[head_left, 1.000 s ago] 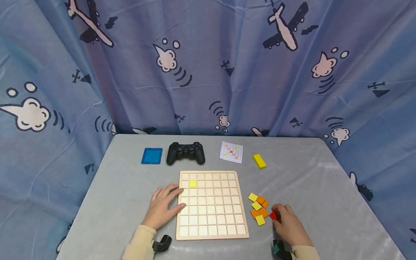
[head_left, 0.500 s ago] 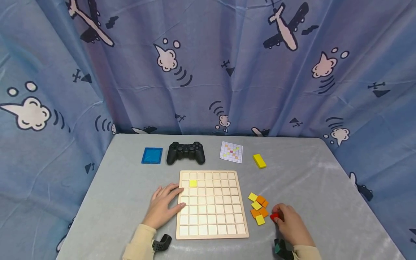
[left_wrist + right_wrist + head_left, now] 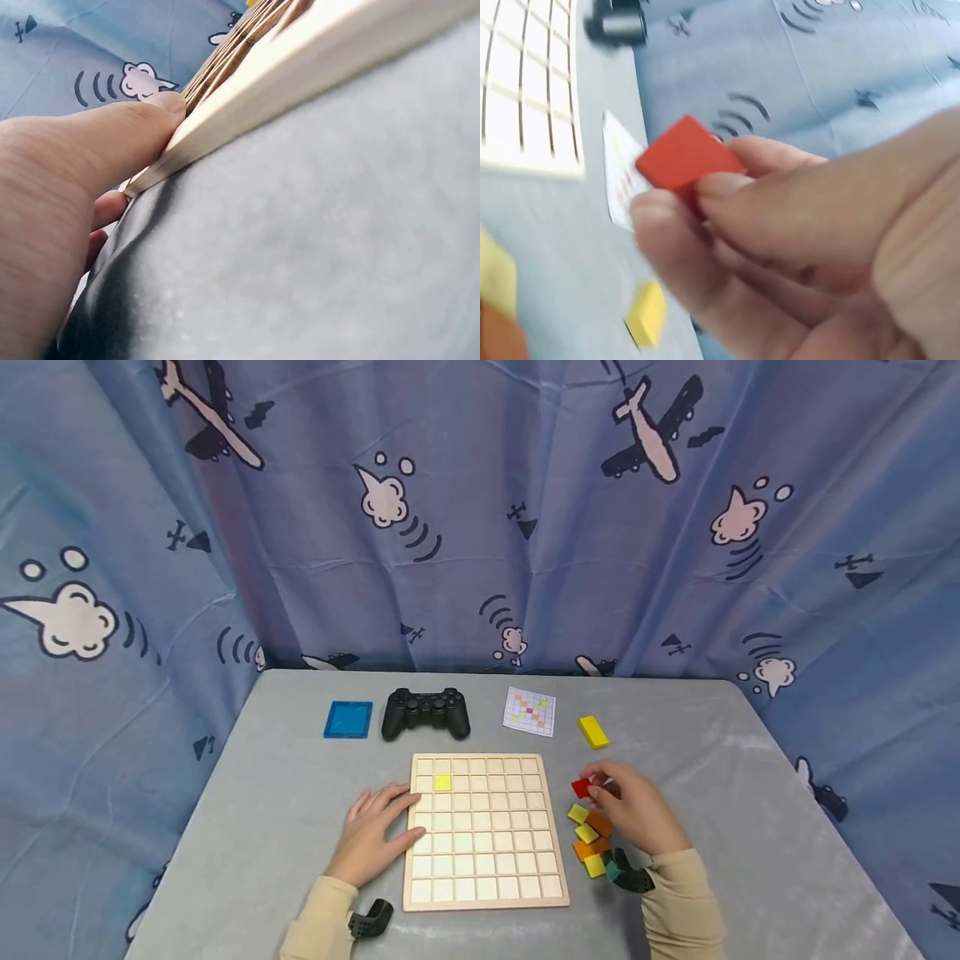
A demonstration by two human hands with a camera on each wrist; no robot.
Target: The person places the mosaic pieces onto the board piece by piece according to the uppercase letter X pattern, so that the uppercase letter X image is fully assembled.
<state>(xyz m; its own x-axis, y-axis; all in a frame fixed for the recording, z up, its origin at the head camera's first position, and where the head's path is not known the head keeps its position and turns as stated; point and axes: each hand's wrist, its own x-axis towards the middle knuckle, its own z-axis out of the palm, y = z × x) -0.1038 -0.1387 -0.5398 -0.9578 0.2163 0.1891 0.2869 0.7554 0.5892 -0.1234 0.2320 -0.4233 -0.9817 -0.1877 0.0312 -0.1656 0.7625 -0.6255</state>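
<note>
Between thumb and fingers, my right hand (image 3: 633,806) pinches a red square tile (image 3: 686,157), lifted above the table to the right of the wooden grid board (image 3: 487,903). My left hand (image 3: 375,837) lies along the board's left edge, its thumb and fingertips resting on the rim; the left wrist view has the thumb (image 3: 139,131) against the board's side. One yellow tile (image 3: 442,782) sits in the second row, second column of the grid. Below my right hand is a loose pile of yellow and orange tiles (image 3: 587,833), partly covered by the wrist camera.
Behind the board stand a blue square tray (image 3: 348,720), a black game controller (image 3: 425,713), a printed card with a coloured grid pattern (image 3: 529,712) and a yellow block (image 3: 593,732). A patterned blue curtain (image 3: 465,527) hangs behind the grey table (image 3: 262,810).
My right hand has lifted the red tile from beside the pile and carried it forward and left, past the pile's far end. The left hand stays on the board's edge.
</note>
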